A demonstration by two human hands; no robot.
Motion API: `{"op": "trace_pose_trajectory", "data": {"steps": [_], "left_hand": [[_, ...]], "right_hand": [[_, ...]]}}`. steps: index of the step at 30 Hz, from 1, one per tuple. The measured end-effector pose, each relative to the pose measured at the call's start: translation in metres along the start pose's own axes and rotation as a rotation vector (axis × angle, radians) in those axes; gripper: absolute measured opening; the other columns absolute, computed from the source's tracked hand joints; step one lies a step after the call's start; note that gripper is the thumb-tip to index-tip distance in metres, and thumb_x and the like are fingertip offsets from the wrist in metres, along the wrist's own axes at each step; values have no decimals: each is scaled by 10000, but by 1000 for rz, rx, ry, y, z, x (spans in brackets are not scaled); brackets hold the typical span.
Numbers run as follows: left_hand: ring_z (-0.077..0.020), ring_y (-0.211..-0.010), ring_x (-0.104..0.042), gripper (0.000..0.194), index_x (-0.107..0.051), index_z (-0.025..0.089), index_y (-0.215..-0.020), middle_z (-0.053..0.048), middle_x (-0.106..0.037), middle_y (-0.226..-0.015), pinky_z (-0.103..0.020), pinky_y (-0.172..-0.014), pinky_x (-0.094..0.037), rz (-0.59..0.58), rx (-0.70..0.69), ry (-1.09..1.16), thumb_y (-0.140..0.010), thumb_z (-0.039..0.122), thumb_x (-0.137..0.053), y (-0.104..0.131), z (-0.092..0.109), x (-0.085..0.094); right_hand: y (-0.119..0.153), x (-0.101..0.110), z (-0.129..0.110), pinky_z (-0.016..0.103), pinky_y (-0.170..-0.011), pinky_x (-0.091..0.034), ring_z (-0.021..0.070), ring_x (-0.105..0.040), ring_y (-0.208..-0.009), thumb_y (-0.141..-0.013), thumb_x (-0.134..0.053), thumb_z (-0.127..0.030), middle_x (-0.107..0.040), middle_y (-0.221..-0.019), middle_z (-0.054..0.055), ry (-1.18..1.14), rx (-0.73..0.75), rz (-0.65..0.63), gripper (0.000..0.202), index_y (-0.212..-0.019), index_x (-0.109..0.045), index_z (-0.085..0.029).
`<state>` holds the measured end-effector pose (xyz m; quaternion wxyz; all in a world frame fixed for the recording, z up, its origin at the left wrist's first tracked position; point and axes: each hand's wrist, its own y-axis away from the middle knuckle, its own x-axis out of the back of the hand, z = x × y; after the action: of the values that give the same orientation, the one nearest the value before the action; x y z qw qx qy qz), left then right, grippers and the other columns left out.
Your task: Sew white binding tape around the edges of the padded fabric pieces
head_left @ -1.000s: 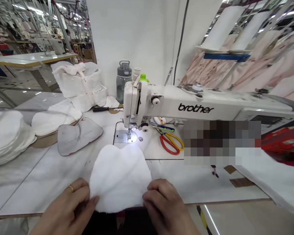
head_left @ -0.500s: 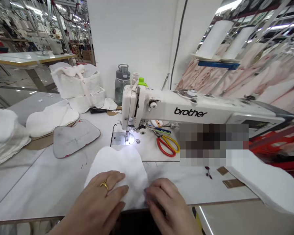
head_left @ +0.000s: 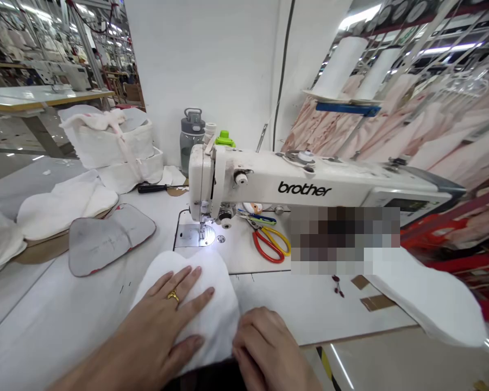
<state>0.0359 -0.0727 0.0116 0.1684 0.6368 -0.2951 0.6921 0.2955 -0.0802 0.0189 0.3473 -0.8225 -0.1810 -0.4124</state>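
Note:
A white, soft fabric piece with a notched top edge lies on the table in front of the sewing machine. My left hand rests flat on it, fingers spread, a gold ring on one finger. At the fabric's lower right edge, my right hand has its fingers curled together, pinching the edge. The lit needle and presser foot stand just beyond the fabric's top; the fabric is not under the foot.
Left of the fabric lie a grey template and stacked white pieces. Red-and-yellow-handled scissors rest beneath the machine arm. A screwdriver and a grey-lidded bottle are behind. Another white piece overhangs the table's right edge.
My left hand has moved up the fabric and flattened, with fingers spreading. My right hand's fingers have closed at the lower right edge. The whole view has shifted slightly.

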Motion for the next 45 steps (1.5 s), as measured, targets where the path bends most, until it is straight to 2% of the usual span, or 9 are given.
{"op": "trace_pose_trajectory", "data": {"steps": [5,8,14,22,29,33,38,42,45], "left_hand": [[-368,-1417,-409,695,-231,344,-1567,-111,-300,-1610,-553,-1078,-455,-38,-19,40,-958,501,-527,-1,-1,3],[-358,-1428,-391,686,-201,335,-1574,-118,-285,-1615,-560,-1077,-454,-44,-4,35,-974,508,-485,0,-1,3],[-336,-1465,-334,718,-322,346,-1539,-87,-301,-1621,-559,-1128,-397,-25,60,37,-890,508,-584,2,5,-2],[-306,-1384,-478,861,-268,201,-1566,-140,-393,-1574,-436,-1081,-436,171,-58,-139,-854,577,-573,23,-12,-2],[-283,-1339,-520,883,-324,208,-1548,-121,-519,-1498,-396,-1166,-243,259,-78,-298,-841,698,-523,45,-26,-22],[-267,-1373,-488,838,-229,310,-1573,-54,-458,-1551,-383,-1172,-278,117,5,-224,-860,553,-596,63,-33,-27],[-232,-1334,-542,684,-207,356,-1574,-4,-512,-1510,-344,-1081,-444,199,97,-118,-935,376,-450,88,-55,-24],[-279,-1375,-494,744,-188,272,-1586,-56,-443,-1556,-408,-1095,-457,210,104,-45,-918,383,-496,72,-53,-17],[-261,-1309,-567,620,-387,290,-1499,-41,-553,-1475,-417,-1072,-488,152,31,-51,-928,479,-540,60,-50,-13]], "right_hand": [[0,-4,2,345,-849,-552,243,-660,-1033,-925,-555,-191,-706,-1164,100,203,95,32,280,-1200,-607,-181],[2,-2,10,337,-835,-559,236,-688,-1027,-942,-562,-238,-748,-1135,52,294,275,51,225,-1142,-648,-185],[9,14,14,321,-854,-566,217,-701,-1005,-945,-542,-184,-747,-1052,75,212,121,114,182,-1072,-670,-202],[12,-29,24,340,-980,-517,274,-602,-1226,-936,-614,-467,-647,-1336,124,351,242,-40,629,-1456,-474,-142],[-37,-12,2,529,-1128,-380,341,-341,-1442,-983,-501,-375,-336,-1573,165,243,-85,-231,611,-1517,-399,-97],[-58,-26,-1,527,-1163,-318,319,-314,-1453,-994,-496,-419,-323,-1568,143,154,-144,-360,610,-1512,-411,-106],[-58,-26,3,565,-1060,-455,368,-439,-1375,-944,-569,-323,-421,-1504,198,234,-42,-245,583,-1456,-480,-59],[-62,-35,6,576,-1024,-489,388,-445,-1368,-937,-577,-317,-401,-1523,208,302,58,-59,635,-1505,-409,-90],[-63,-54,15,517,-969,-548,380,-544,-1287,-908,-632,-361,-503,-1458,202,298,164,-23,722,-1535,-355,-135]]}}
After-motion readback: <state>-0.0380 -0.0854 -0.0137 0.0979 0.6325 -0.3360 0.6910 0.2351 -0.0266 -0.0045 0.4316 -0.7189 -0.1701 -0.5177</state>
